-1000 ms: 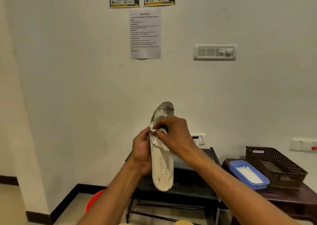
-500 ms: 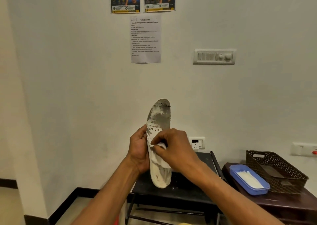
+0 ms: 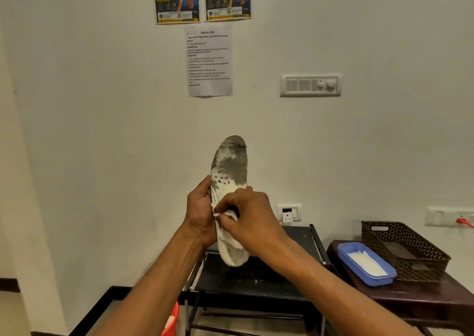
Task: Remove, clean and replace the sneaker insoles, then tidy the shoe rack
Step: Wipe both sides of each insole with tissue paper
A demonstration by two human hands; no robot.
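While my left grip (image 3: 200,212) curls round the edge of the insole (image 3: 230,166), holding it upright in front of me with the toe end up, my right grip (image 3: 251,220) pinches a white cloth (image 3: 228,214) against its middle. Grey grime up top, paler heel below! Just beyond sits the black rack (image 3: 256,279), with a red bucket (image 3: 171,320) at its foot. Off right, on the dark table (image 3: 410,299), a blue tray (image 3: 369,280) lies just beside a brown basket (image 3: 410,248). A printed sheet (image 3: 209,61) hangs on the far wall.

Grimy white insole (image 3: 229,166), upright, wiped midway
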